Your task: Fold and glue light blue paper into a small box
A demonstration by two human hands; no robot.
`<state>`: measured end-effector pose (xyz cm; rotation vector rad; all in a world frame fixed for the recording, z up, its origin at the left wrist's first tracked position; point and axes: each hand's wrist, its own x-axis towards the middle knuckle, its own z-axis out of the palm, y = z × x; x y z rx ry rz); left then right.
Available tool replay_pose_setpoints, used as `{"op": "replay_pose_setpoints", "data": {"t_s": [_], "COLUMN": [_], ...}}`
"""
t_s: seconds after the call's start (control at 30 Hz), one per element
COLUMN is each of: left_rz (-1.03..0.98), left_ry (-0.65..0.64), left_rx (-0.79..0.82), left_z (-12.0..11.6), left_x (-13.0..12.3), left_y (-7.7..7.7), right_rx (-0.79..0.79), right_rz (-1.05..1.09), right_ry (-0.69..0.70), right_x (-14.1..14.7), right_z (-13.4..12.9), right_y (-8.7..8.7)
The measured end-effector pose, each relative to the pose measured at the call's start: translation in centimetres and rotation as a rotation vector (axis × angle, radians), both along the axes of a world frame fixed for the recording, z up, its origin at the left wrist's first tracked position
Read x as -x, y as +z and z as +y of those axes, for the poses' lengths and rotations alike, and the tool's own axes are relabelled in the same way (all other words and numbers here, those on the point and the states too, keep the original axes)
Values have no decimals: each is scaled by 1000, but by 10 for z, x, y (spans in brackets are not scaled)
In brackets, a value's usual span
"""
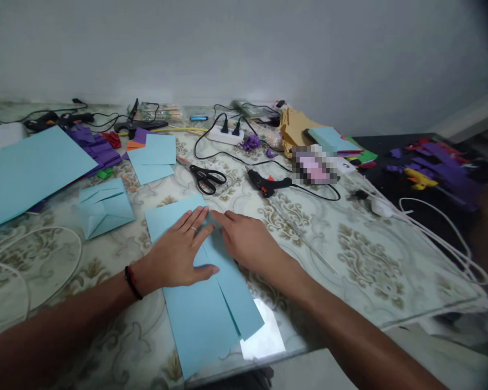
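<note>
A light blue sheet of paper (195, 319) lies lengthwise before me, with a long flap (238, 298) folded over along its right side. The flap's inner edge is slightly lifted near the bottom. My left hand (183, 252) presses flat on the paper, fingers stretched and thumb out to the side. At the top of the flap, my right hand (246, 238) touches the paper with its index finger extended; the other fingers are curled, and nothing shows in its grasp. Black-handled scissors (207, 177) and a black glue gun (266, 183) lie beyond my hands.
A folded blue paper piece (106, 208), smaller blue sheets (158, 150) and a large blue sheet (28, 173) lie left. Purple paper (97, 149) is behind them. A white power strip (226, 135) has black cords; white cables (435, 233) run along the right edge.
</note>
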<state>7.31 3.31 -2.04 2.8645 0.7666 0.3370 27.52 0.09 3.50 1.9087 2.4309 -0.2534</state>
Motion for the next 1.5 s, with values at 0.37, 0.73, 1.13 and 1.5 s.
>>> {"op": "replay_pose_setpoints", "data": {"t_s": [0.37,0.73,1.13,1.5], "left_rz": [50,4,-12,-1], "left_ry": [-18,-28,-37,-49], "left_rx": [17,31,37,44], "left_z": [0,1,3,4], "left_x": [0,2,2,2], "left_y": [5,0,0,1], "right_rx": [65,115,157,137], "right_rz": [-99,-159,-118,-54], "right_ry": [69,164,293,247], "right_x": [-1,-11,-22,-36], "right_z": [-4,-52,-111,-182], "right_y": [0,4,7,-1]}}
